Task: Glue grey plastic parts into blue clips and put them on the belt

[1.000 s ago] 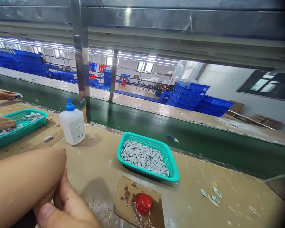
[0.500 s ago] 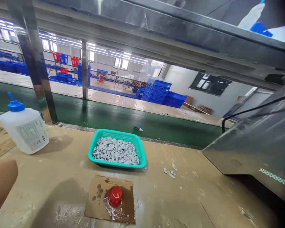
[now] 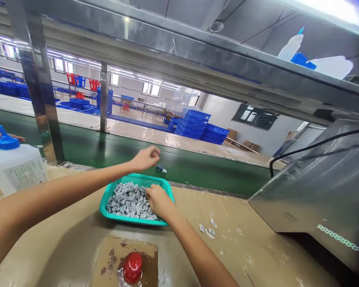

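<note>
A teal basket [image 3: 107, 213] full of small grey plastic parts [image 3: 128, 201] stands on the brown table [image 3: 227, 239]. My right hand [image 3: 160, 201] reaches into its right side, fingers bent down among the parts; what they hold, if anything, is hidden. Above the green belt [image 3: 194, 167], just behind the basket, hangs my left hand [image 3: 146, 158] with curled fingers; nothing can be made out in them. A small dark and white piece [image 3: 161, 169] lies on the belt close to it. In front of the basket a red rounded object [image 3: 133, 267] sits on a wet brown board [image 3: 149, 255].
A white bottle with a blue cap [image 3: 20, 167] stands at the left. Another person's hand [image 3: 2, 137] shows behind it. Several loose grey parts [image 3: 211, 231] lie right of the basket. A metal housing [image 3: 311, 191] borders the right, and a metal post [image 3: 40, 87] rises at the left.
Both hands have come into view, the right one in the basket and the left one over the belt. The view has shifted, and another person's hand now shows at the far left.
</note>
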Available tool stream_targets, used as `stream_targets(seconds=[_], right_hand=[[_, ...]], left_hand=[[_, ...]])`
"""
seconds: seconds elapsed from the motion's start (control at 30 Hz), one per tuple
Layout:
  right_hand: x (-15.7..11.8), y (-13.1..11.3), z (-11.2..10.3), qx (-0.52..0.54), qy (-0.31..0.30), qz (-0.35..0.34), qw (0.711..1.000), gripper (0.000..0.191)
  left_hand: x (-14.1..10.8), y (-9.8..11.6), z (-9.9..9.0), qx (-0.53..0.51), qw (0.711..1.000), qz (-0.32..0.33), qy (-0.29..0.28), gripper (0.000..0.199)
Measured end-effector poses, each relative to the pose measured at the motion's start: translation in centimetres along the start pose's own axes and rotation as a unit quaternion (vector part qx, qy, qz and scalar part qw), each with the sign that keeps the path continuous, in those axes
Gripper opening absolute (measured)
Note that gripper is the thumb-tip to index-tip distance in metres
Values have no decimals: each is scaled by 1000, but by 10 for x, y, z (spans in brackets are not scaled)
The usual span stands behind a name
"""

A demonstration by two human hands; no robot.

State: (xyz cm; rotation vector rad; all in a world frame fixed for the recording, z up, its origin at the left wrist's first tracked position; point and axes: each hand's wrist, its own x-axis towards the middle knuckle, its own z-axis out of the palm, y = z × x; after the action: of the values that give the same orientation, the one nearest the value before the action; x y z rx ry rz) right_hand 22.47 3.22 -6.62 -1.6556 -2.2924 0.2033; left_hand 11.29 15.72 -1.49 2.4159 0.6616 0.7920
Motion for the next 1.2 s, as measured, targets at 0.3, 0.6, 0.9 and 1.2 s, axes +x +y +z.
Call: stream_targets(seconds=[0.3, 0.6, 0.9, 1.2], right_hand=[[-27, -3, -28, 67, 123, 21, 990, 31], [-74, 5, -46, 194, 145, 41, 969, 15], [-104, 9, -30, 273, 153, 56, 948, 12], [-104, 6, -27, 261, 167, 101, 946, 12]], left_hand=[[58, -24, 60, 197, 961, -70, -180, 28], [32, -29, 30, 92, 974, -181, -102, 27], [-126, 46, -5, -383, 901, -204, -29, 29], [-162, 56, 6, -371, 900, -231, 4, 28]])
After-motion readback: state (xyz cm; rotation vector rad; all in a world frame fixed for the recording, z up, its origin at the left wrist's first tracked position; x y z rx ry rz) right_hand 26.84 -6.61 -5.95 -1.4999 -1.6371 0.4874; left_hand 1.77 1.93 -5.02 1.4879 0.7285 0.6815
